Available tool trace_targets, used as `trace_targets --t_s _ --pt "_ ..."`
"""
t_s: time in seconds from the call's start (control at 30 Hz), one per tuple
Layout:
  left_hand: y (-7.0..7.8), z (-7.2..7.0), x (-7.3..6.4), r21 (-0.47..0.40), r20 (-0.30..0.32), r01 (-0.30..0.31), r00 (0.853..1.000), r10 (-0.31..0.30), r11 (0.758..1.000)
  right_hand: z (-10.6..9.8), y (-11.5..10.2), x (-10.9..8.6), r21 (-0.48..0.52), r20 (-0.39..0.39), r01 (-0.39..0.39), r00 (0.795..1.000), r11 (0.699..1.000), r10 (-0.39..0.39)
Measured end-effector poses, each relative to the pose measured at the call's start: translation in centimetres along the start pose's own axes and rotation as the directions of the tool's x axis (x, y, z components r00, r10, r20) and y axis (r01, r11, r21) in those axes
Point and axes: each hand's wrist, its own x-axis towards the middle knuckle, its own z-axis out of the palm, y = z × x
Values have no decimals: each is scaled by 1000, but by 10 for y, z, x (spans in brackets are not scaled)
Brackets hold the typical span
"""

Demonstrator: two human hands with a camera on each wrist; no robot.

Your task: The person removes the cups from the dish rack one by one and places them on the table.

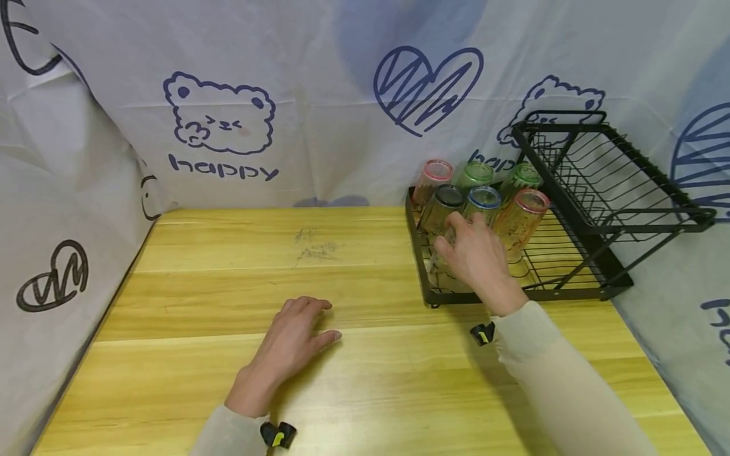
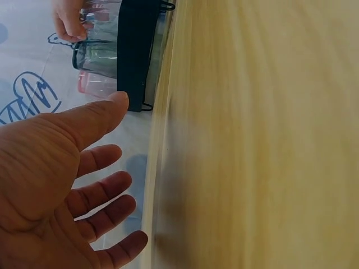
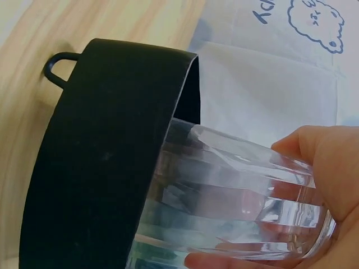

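Observation:
My right hand (image 1: 479, 256) grips a clear faceted glass (image 3: 235, 190) near its upper end, thumb on one side and fingers on the other. This glass stands inside the near left corner of a black wire dish rack (image 1: 423, 269); in the head view the hand partly hides it. Just behind are a glass with a black top end (image 1: 447, 197) and one with a blue top end (image 1: 485, 197). My left hand (image 1: 291, 342) hovers low over the wooden table, fingers spread and slightly bent, holding nothing.
Further glasses share the rack: a pink one (image 1: 436, 172) and two green ones (image 1: 478, 172) at the back, another pink-topped one (image 1: 527, 215) to the right. A raised wire tier (image 1: 621, 171) overhangs the rack's right side. Printed cloth (image 1: 319, 95) hangs behind the table (image 1: 228, 278).

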Motion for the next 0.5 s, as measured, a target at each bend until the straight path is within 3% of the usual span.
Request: trace_targets --t_s 0.3,0.5 --pt "0 0 -1 5 -7 0 1000 0 1000 1 0 0 -9 -43 30 999 1000 -30" --pt "0 0 -2 4 -4 7 1000 -7 1000 2 1 0 1 -35 11 999 1000 -11"
